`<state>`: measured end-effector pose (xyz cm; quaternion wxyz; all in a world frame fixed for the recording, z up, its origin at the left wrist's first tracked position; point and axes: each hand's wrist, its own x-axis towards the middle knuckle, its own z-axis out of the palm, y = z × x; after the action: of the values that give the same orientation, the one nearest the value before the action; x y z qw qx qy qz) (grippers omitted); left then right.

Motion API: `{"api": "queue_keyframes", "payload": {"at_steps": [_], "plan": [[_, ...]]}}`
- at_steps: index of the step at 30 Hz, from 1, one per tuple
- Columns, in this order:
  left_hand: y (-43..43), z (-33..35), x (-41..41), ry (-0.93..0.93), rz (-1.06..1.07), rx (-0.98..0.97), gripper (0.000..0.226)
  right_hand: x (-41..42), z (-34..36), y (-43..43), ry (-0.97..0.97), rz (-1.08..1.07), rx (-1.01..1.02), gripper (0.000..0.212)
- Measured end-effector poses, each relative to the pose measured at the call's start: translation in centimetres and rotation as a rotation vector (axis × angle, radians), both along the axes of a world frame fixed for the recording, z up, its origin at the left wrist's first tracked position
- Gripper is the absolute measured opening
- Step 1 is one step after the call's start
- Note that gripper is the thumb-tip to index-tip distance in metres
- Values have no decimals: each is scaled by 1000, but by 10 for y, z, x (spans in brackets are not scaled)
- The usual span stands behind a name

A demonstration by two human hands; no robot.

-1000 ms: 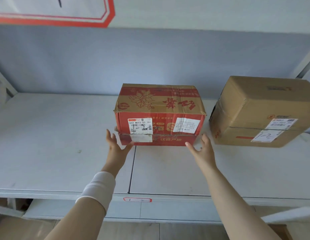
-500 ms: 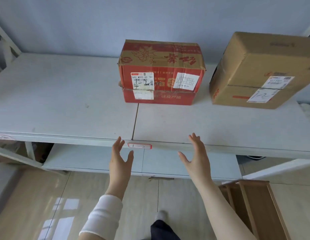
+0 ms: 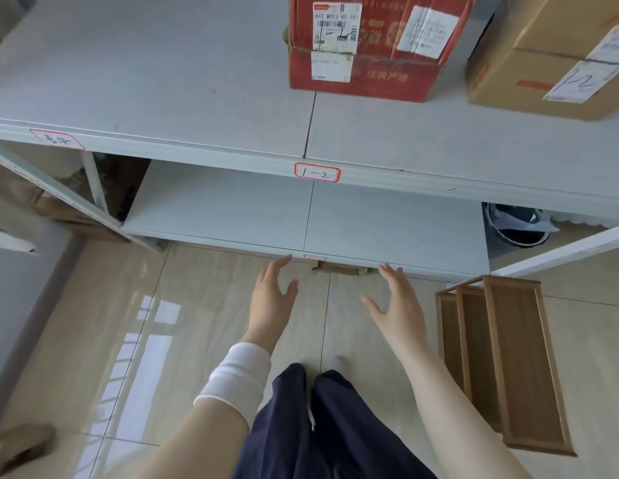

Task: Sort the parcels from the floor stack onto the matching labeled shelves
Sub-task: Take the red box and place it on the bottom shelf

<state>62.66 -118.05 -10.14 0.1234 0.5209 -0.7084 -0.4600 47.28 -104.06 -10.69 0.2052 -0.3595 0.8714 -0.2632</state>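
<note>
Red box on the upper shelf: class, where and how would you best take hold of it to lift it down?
Probably from the front, one hand on each short end of the red box, low down. It is wide, and a gap separates it from the brown box.

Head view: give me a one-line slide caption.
Open, empty left hand and right hand; red parcel and brown parcel marked 1-2 stand on the shelf tagged 1-2.

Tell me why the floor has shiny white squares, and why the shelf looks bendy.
Head view: the squares are glare, likely window light bouncing off the glossy floor; same view, the wide-angle lens bows the shelf edge, probably straight in truth; the label on the red parcel is sharp enough to read.
</note>
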Motion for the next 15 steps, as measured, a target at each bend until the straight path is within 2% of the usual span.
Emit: {"api": "queue_keyframes", "payload": {"at_steps": [6, 15], "plan": [[35, -10, 6, -46, 30, 32, 42, 9, -13, 43, -65, 52, 77, 59], [59, -4, -26, -48, -11, 4, 39, -18, -11, 58, -43, 64, 30, 59]]}}
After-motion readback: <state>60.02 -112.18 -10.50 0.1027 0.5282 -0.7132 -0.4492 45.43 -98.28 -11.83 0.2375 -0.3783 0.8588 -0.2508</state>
